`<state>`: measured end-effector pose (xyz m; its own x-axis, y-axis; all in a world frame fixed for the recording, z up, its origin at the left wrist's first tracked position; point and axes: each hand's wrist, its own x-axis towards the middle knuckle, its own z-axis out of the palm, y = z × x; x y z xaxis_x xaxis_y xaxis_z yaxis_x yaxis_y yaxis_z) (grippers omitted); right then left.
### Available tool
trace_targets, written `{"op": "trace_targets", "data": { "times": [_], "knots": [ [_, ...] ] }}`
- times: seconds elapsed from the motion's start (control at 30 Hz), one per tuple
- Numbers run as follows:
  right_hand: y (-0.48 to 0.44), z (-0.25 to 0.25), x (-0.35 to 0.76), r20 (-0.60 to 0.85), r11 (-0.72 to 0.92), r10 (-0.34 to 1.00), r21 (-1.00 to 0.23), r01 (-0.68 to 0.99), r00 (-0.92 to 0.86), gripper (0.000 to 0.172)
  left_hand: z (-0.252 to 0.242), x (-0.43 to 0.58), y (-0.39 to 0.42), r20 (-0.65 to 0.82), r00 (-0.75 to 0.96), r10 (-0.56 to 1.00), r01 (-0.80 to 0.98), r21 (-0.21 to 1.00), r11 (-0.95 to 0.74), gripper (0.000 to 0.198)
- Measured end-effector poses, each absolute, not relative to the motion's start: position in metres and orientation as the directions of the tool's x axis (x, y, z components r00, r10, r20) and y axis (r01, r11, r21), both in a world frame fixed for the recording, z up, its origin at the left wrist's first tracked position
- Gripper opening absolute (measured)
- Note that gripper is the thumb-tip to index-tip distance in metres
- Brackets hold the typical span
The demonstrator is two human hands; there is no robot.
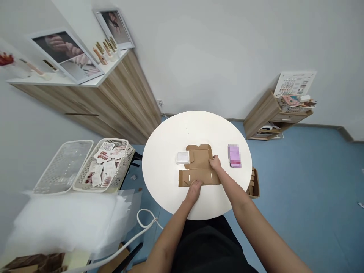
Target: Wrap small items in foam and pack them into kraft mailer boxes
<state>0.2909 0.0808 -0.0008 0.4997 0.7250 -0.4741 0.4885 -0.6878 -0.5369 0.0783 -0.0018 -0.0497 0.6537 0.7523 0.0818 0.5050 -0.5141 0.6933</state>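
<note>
A brown cardboard mailer box (200,158) lies unfolded and flat on the round white table (162,182). Its near panel shows two white slits. My left hand (194,190) is at the near edge of that panel, fingers curled over the cardboard. At the box's right side, my right hand (215,163) grips a side flap. Just left of the cardboard is a small clear, whitish case (182,157). To the right of my right hand lies a phone-like purple object (234,155), its surface pixelated.
Left of the table are a white basket of printed cards (125,153), an empty-looking basket (64,167) and white packing sheets (65,223). A wooden cabinet (133,102) stands behind left, a small shelf (260,113) behind right. A carton (256,184) sits by the table's right edge.
</note>
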Motion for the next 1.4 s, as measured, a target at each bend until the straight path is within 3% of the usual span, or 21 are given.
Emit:
{"op": "trace_targets", "data": {
  "times": [0.23,0.4,0.6,0.67,0.73,0.8,0.87,1.1,1.4],
  "knots": [
    [0.080,0.001,0.292,-0.529,-0.686,0.727,-0.555,0.470,0.437,0.029,-0.052,0.077,-0.005,0.031,0.667,0.744,0.545,0.660,-0.516,0.052],
    [0.054,0.008,0.288,-0.488,-0.652,0.758,-0.555,0.516,0.433,0.023,-0.052,0.076,-0.013,0.006,0.731,0.683,0.537,0.613,-0.580,0.044],
    [0.033,0.014,0.275,-0.406,-0.600,0.800,-0.512,0.615,0.443,0.022,-0.028,0.087,0.005,-0.006,0.815,0.580,0.532,0.408,-0.742,0.033],
    [0.032,0.016,0.274,-0.399,-0.593,0.805,-0.526,0.610,0.439,0.021,-0.017,0.094,0.018,-0.032,0.818,0.575,0.557,0.297,-0.776,0.040],
    [0.033,0.017,0.274,-0.412,-0.597,0.802,-0.544,0.590,0.432,0.020,-0.009,0.098,0.030,-0.091,0.783,0.616,0.620,0.199,-0.759,0.065],
    [0.034,0.017,0.276,-0.429,-0.600,0.800,-0.556,0.575,0.420,0.019,-0.007,0.101,0.039,-0.160,0.733,0.661,0.680,0.141,-0.720,0.091],
    [0.034,0.017,0.277,-0.440,-0.603,0.798,-0.560,0.569,0.412,0.018,-0.009,0.102,0.043,-0.209,0.708,0.674,0.703,0.121,-0.701,0.102],
    [0.029,0.011,0.278,-0.443,-0.629,0.778,-0.558,0.542,0.447,0.019,-0.016,0.108,0.042,-0.285,0.674,0.681,0.725,0.082,-0.684,0.100],
    [0.018,0.005,0.270,-0.416,-0.665,0.739,-0.580,0.471,0.531,0.010,-0.018,0.111,0.035,-0.348,0.624,0.700,0.766,0.097,-0.635,0.113]
  ]
}}
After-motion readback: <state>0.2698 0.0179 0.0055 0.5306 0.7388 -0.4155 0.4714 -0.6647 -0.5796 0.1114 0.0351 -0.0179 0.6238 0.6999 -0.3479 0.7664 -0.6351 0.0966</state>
